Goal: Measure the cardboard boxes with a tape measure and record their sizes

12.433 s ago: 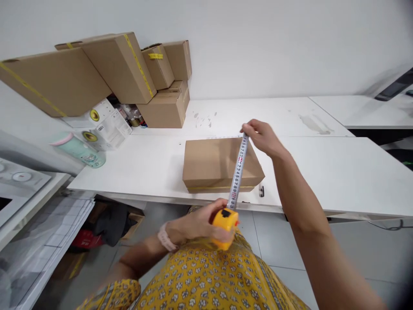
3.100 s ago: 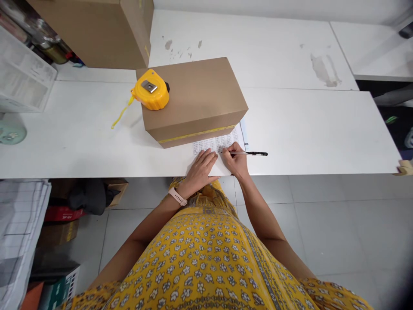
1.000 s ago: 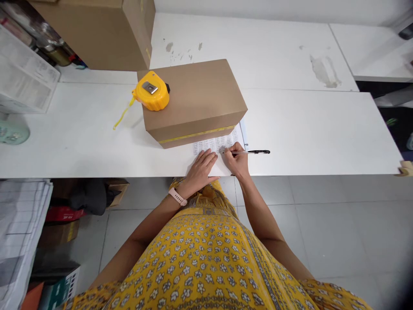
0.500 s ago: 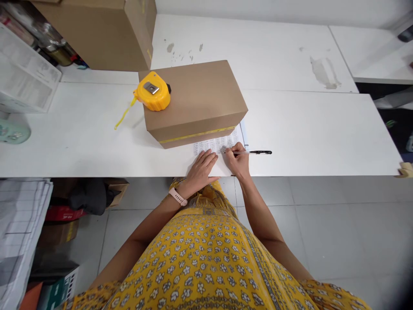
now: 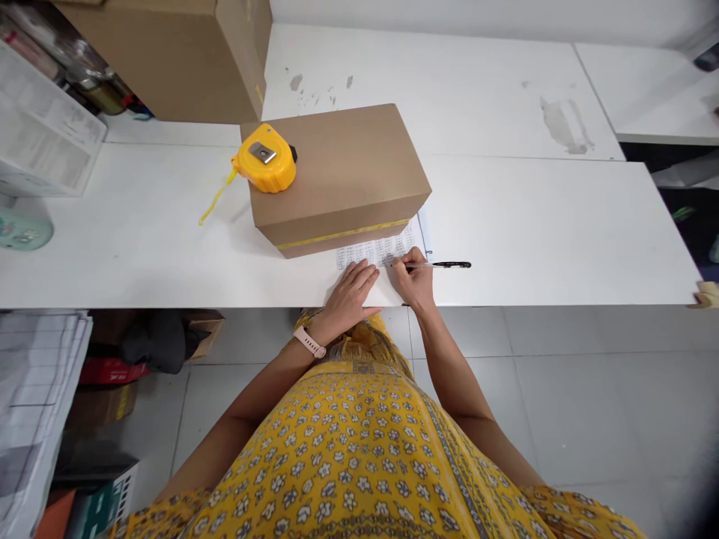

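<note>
My right hand [image 5: 414, 277] grips a pen [image 5: 452, 264] with a black end, its tip down at a sheet of paper [image 5: 371, 252] covered with rows of handwriting. Flat on the sheet's lower left part lies my left hand [image 5: 351, 294], fingers stretched out. A brown cardboard box [image 5: 342, 165] with a yellow strip along its front stands just beyond both hands and hides the far part of the sheet. On the box's left end rests a yellow tape measure [image 5: 266, 159], its yellow strap hanging over the side.
A larger cardboard box [image 5: 168, 60] stands at the back left of the white table [image 5: 533, 232]. Further left are a white printed carton [image 5: 42, 123] and a pale green object [image 5: 23, 228]. The table's front edge runs just below my hands.
The far end of the pen has shifted very slightly to the left with my right hand. My left hand, the box and the tape measure stay in place.
</note>
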A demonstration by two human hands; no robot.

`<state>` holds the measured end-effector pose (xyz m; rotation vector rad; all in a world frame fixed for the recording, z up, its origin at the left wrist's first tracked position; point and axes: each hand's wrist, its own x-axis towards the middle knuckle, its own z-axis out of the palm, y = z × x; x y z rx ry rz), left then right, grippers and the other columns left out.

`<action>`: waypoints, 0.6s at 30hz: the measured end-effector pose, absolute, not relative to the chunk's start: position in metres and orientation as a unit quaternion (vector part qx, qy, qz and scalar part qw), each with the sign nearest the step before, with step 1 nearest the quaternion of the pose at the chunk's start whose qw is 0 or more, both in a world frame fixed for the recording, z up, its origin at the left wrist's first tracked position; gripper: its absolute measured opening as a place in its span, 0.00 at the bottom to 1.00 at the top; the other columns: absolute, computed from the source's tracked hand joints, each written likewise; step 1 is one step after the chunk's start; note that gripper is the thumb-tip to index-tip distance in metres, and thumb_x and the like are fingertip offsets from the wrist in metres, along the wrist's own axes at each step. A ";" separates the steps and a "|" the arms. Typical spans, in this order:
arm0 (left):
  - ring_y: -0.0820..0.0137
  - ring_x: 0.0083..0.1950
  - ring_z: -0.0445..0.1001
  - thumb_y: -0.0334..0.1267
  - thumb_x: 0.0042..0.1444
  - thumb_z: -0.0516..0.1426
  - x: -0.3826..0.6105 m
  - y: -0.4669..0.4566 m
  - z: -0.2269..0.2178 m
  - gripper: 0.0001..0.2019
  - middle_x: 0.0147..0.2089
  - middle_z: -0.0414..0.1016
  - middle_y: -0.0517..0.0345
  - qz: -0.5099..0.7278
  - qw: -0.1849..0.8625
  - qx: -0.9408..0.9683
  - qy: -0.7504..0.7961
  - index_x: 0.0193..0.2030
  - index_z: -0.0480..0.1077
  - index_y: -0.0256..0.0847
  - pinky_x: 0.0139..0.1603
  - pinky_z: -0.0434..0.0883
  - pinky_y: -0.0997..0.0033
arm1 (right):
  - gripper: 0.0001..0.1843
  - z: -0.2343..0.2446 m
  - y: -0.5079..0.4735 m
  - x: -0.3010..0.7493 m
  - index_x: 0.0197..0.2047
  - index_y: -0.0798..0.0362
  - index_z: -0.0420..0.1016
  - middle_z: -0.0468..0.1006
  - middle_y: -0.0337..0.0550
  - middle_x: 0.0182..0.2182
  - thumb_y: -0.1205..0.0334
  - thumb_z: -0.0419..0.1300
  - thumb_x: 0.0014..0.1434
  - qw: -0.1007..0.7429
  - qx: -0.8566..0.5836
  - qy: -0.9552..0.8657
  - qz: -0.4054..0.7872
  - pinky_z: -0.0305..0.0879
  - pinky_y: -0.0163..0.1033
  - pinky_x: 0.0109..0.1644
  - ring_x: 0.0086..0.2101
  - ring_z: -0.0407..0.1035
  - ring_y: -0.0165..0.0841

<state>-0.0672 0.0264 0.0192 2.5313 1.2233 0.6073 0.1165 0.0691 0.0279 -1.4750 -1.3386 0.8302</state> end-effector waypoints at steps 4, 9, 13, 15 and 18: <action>0.47 0.76 0.59 0.46 0.59 0.67 -0.067 0.027 0.019 0.37 0.70 0.67 0.33 0.212 0.126 0.873 0.420 0.69 0.61 0.31 0.77 0.58 0.40 | 0.15 0.027 0.069 0.116 0.24 0.48 0.58 0.60 0.30 0.20 0.58 0.60 0.56 0.476 -0.601 -0.544 0.341 0.53 0.37 0.32 0.26 0.56 0.28; 0.47 0.76 0.59 0.46 0.60 0.66 -0.067 0.026 0.018 0.37 0.70 0.67 0.34 0.216 0.127 0.873 0.419 0.70 0.60 0.32 0.77 0.58 0.40 | 0.15 0.027 0.069 0.117 0.25 0.48 0.58 0.60 0.30 0.21 0.57 0.61 0.57 0.492 -0.607 -0.529 0.332 0.55 0.37 0.33 0.26 0.56 0.29; 0.48 0.77 0.57 0.48 0.61 0.65 -0.068 0.027 0.017 0.37 0.70 0.67 0.33 0.212 0.131 0.873 0.419 0.71 0.59 0.32 0.77 0.57 0.41 | 0.16 0.028 0.066 0.128 0.28 0.48 0.60 0.62 0.31 0.24 0.52 0.61 0.60 0.548 -0.630 -0.466 0.293 0.57 0.37 0.34 0.28 0.58 0.29; 0.48 0.77 0.58 0.49 0.60 0.65 -0.068 0.027 0.017 0.38 0.70 0.67 0.32 0.208 0.130 0.874 0.419 0.70 0.60 0.30 0.77 0.57 0.41 | 0.15 0.027 0.065 0.138 0.32 0.49 0.64 0.66 0.33 0.28 0.49 0.61 0.61 0.564 -0.631 -0.458 0.273 0.60 0.38 0.37 0.30 0.61 0.29; 0.48 0.76 0.58 0.50 0.61 0.65 -0.069 0.027 0.016 0.38 0.70 0.67 0.33 0.206 0.131 0.875 0.419 0.71 0.59 0.30 0.77 0.57 0.41 | 0.15 0.021 0.065 0.157 0.40 0.50 0.68 0.71 0.38 0.36 0.47 0.62 0.62 0.563 -0.619 -0.480 0.262 0.65 0.41 0.43 0.36 0.67 0.32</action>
